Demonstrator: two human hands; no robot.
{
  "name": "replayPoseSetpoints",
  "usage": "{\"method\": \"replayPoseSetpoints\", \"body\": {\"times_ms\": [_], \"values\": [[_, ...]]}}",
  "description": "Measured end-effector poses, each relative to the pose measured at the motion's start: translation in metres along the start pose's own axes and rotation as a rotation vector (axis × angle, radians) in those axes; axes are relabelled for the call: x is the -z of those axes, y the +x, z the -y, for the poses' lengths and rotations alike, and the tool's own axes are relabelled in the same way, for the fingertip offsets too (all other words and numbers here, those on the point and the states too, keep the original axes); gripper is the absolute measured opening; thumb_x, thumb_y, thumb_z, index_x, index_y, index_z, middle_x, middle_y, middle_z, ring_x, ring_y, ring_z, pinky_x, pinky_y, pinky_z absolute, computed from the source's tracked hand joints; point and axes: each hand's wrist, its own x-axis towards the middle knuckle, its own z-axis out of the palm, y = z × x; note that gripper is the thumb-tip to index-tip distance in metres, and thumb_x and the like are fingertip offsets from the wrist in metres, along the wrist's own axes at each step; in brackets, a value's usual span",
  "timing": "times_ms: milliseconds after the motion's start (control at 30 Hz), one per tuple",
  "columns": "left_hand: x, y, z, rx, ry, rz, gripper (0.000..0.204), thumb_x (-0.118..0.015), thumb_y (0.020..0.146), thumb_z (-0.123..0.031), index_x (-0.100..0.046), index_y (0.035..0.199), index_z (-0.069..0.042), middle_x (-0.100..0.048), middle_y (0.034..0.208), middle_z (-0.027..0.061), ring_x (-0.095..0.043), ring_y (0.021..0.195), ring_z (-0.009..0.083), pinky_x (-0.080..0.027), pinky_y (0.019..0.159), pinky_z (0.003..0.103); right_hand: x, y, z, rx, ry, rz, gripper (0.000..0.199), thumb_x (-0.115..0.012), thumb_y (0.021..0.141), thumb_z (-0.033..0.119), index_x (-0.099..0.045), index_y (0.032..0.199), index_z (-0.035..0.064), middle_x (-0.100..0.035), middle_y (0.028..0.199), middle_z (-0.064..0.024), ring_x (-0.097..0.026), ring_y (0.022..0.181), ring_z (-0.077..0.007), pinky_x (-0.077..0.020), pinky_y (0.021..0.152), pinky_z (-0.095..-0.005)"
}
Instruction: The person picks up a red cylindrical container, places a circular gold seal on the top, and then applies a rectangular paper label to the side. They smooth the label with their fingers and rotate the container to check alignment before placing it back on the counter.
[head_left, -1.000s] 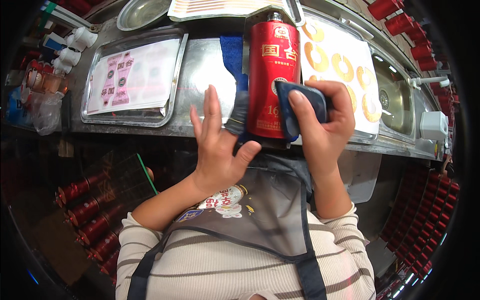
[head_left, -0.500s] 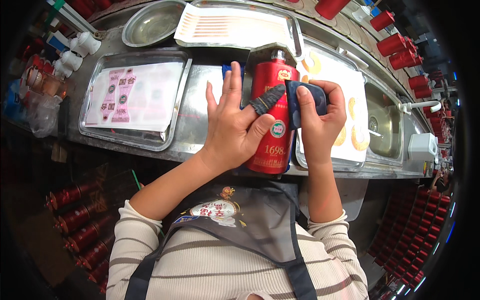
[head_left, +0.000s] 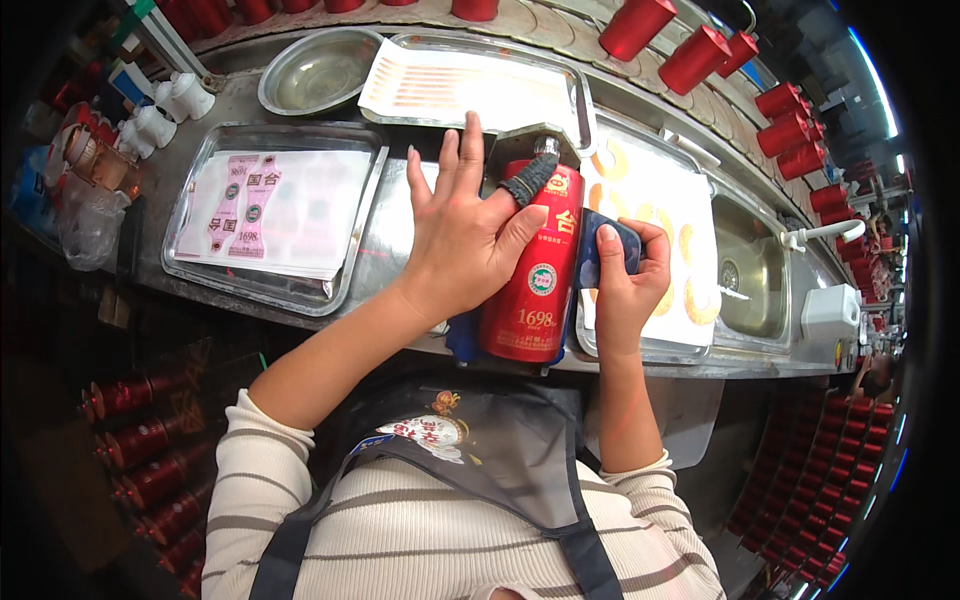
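Observation:
A red bottle (head_left: 520,310) with gold lettering and a round green-and-white emblem lies on a blue holder (head_left: 462,342), its neck pointing away from me. My left hand (head_left: 460,235) rests along its left side with fingers spread. A dark cover wraps the left index finger, which lies over the bottle's upper part, and the thumb rests on the bottle's front. Between thumb and fingers, my right hand (head_left: 634,278) pinches a flat dark blue scraper (head_left: 622,246). The scraper's edge is at the bottle's right side; whether it touches is hard to tell.
A metal tray (head_left: 350,270) of pink printed label sheets stands left. Behind are a metal bowl (head_left: 318,75) and a tray of striped sheets (head_left: 470,85). To the right lie a tray with gold curved labels (head_left: 655,285) and a sink (head_left: 750,270). Red bottles (head_left: 695,58) line a conveyor.
The scraper has gone from the bottle's front face to its right side, slightly lower. My left index finger has shifted up toward the bottle's neck. The whole view has turned a little.

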Motion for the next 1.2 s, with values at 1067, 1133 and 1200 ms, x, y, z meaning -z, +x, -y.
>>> {"method": "replayPoseSetpoints", "body": {"times_ms": [1067,1133,1200], "values": [[0.031,-0.135,-0.012,0.181,-0.425,0.063,0.067,-0.046,0.105,-0.047,-0.066,0.071,0.007,-0.012,0.164,0.033,-0.018,0.152,0.0477,0.0,0.115,0.069,0.027,-0.036,0.086,0.926,-0.336,1.011,0.036,-0.073,0.07,0.004,-0.073,0.105,0.0062,-0.051,0.075,-0.0052,-0.059,0.08,-0.0244,-0.0519,0.069,-0.0391],[0.038,-0.126,-0.01,0.193,-0.45,0.06,0.06,-0.044,0.106,-0.044,-0.069,0.089,0.007,-0.013,0.165,0.0327,-0.02,0.152,0.0472,0.0,0.117,0.067,0.015,-0.03,0.092,0.875,-0.376,0.936,0.032,-0.071,0.068,0.004,-0.072,0.101,0.006,-0.049,0.073,-0.0055,-0.057,0.075,-0.0243,-0.0489,0.065,-0.0386],[0.041,-0.118,-0.01,0.194,-0.474,0.05,0.055,-0.041,0.107,-0.042,-0.068,0.109,0.007,-0.013,0.165,0.0324,-0.022,0.152,0.0463,0.0,0.118,0.066,-0.01,-0.005,0.094,0.877,-0.612,0.613,0.027,-0.07,0.067,0.004,-0.072,0.095,0.0072,-0.049,0.072,-0.0057,-0.056,0.073,-0.0239,-0.0469,0.063,-0.0387]]}}
